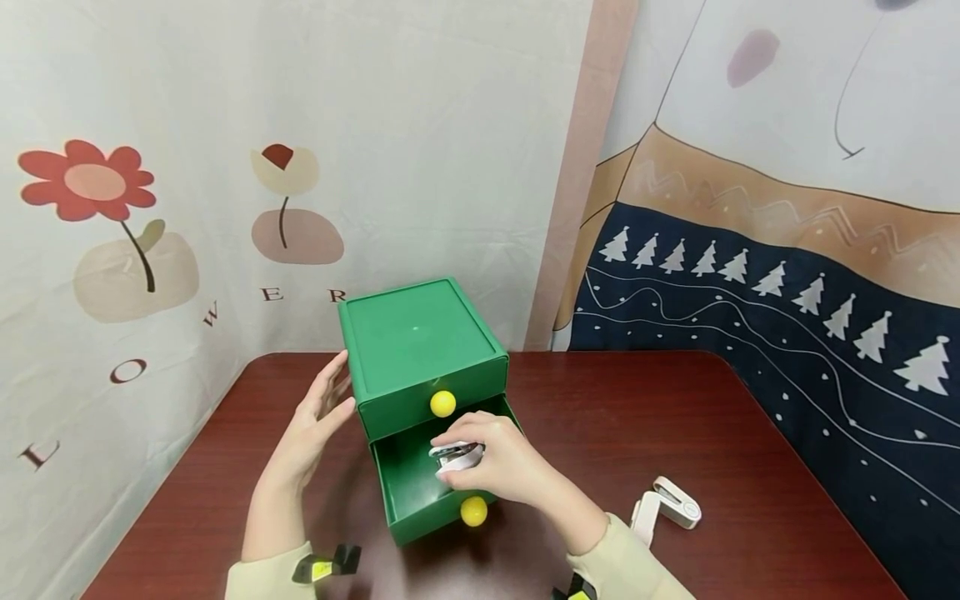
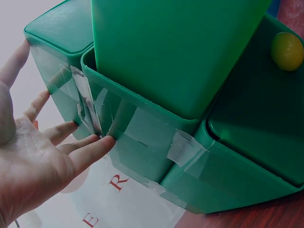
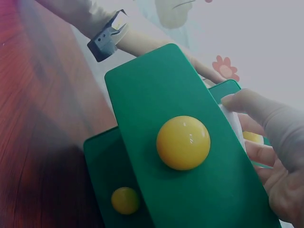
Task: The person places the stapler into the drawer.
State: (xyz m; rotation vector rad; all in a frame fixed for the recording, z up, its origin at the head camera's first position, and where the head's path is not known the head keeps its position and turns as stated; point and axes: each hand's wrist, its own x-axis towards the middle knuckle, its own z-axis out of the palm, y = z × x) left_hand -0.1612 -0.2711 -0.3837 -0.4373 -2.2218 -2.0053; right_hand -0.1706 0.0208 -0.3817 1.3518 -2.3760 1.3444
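Observation:
A green drawer cabinet (image 1: 420, 333) with yellow knobs stands on the table, its middle drawer (image 1: 405, 475) pulled out. In the head view my right hand (image 1: 498, 457) pinches a small white stapler (image 1: 467, 458) over the inside of that drawer. The right wrist view shows the right hand (image 3: 285, 142) behind the drawer front (image 3: 156, 95), most of the stapler hidden. My left hand (image 1: 315, 425) is at the cabinet's left side. In the left wrist view the left hand's (image 2: 42, 152) spread fingers touch the taped side wall (image 2: 137, 128).
On the brown table (image 1: 600, 417), right of the right forearm, lies a white hinged gadget (image 1: 677, 502), partly hidden by the sleeve. A lower drawer with a yellow knob (image 3: 125, 200) sits beneath the pulled-out one. A printed curtain (image 1: 450, 167) hangs behind the table.

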